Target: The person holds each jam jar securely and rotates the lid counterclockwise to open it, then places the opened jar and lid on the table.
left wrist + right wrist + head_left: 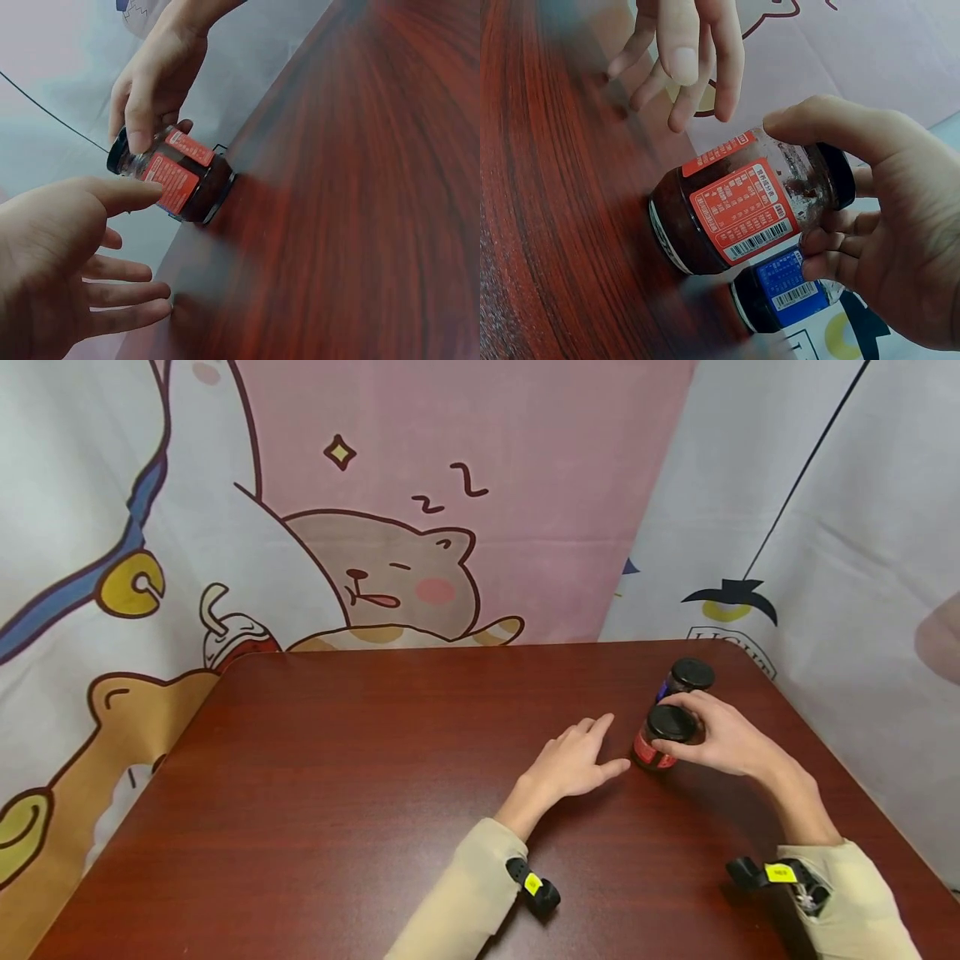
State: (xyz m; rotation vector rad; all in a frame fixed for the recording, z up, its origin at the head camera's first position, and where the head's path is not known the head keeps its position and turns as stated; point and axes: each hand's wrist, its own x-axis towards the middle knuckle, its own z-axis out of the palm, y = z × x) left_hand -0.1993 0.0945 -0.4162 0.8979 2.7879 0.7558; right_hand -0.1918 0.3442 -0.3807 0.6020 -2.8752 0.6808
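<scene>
A glass jar with a red label and black lid (671, 724) stands on the right side of the table, dark contents inside. My right hand (723, 735) holds it just below the lid, thumb on one side and fingers curled on the other (915, 202). To its left, my left hand (573, 758) hovers with fingers spread, holding nothing. The left thumb points toward the red label (171, 184); whether it touches cannot be told from the left wrist view. Right behind stands a second black-lidded jar (692, 673) with a blue label (787, 285).
The dark reddish-brown wooden table (337, 793) stretches to the left and front of both hands. Behind it hangs a cartoon-printed cloth (555, 502), and pale cloth (862, 610) borders the table's right edge close to the jars.
</scene>
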